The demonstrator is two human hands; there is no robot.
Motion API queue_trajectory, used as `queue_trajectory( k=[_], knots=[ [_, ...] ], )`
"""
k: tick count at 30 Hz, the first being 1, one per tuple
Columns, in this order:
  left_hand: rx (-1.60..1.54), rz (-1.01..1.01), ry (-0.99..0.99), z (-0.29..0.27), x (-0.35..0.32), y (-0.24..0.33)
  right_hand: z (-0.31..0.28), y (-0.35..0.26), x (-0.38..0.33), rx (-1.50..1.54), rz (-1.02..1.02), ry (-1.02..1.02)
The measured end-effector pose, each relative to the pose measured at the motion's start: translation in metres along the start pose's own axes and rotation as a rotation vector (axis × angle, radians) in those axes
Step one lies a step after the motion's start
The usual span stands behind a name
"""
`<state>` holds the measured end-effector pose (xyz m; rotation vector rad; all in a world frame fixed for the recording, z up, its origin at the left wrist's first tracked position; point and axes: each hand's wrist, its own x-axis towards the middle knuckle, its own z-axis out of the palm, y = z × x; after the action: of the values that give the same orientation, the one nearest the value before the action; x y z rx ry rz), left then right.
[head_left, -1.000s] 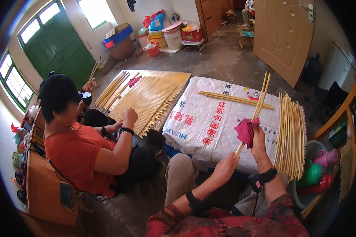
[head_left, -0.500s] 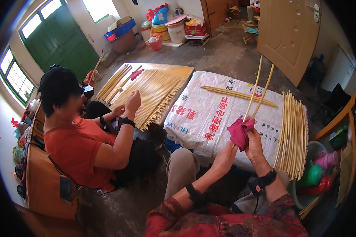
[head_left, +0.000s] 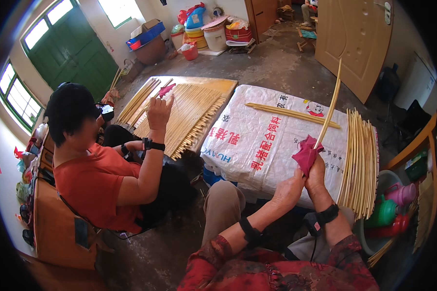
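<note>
Sticks (head_left: 330, 112) run up and away from right hand (head_left: 316, 173), which is closed on the cloth (head_left: 305, 156) around them; left hand (head_left: 290, 190) curled just below cloth, can't tell if it grips the ends. Splayed half a second back, now lined up close, leaning further right. Loose sticks (head_left: 292, 115) beyond both hands, pile (head_left: 360, 165) right of right hand, both on sack (head_left: 243, 179)

The crumpled magenta cloth (head_left: 306, 153) hides part of the slender straw-coloured sticks (head_left: 333, 100). The orange-shirted co-worker's face (head_left: 86, 131) is blurred.
</note>
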<state>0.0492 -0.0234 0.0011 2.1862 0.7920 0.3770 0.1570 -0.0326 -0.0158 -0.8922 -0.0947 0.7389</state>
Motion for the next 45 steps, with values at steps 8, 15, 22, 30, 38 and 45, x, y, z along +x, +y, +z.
queue_trajectory(
  k=[8, 15, 22, 30, 38, 45],
  knots=[
    [-0.151, 0.103, -0.087, 0.006, -0.04, -0.026, -0.021, -0.033, 0.029, 0.045, -0.023, 0.079],
    [-0.356, 0.023, -0.249, -0.033, -0.082, -0.039, -0.02, -0.053, 0.028, 0.099, -0.067, 0.111],
    [-0.329, 0.037, -0.342, -0.065, -0.098, -0.053, -0.045, -0.074, 0.046, 0.183, -0.087, 0.06],
    [-0.467, 0.006, -0.259, -0.049, -0.071, -0.039, -0.03, -0.04, 0.03, 0.177, -0.007, 0.003],
    [-0.358, 0.062, -0.13, -0.018, -0.012, -0.026, -0.003, -0.005, -0.015, 0.076, 0.041, -0.194],
    [-0.698, -0.291, -0.479, -0.033, -0.004, -0.005, -0.004, -0.017, -0.019, 0.097, 0.124, -0.229]
  ],
)
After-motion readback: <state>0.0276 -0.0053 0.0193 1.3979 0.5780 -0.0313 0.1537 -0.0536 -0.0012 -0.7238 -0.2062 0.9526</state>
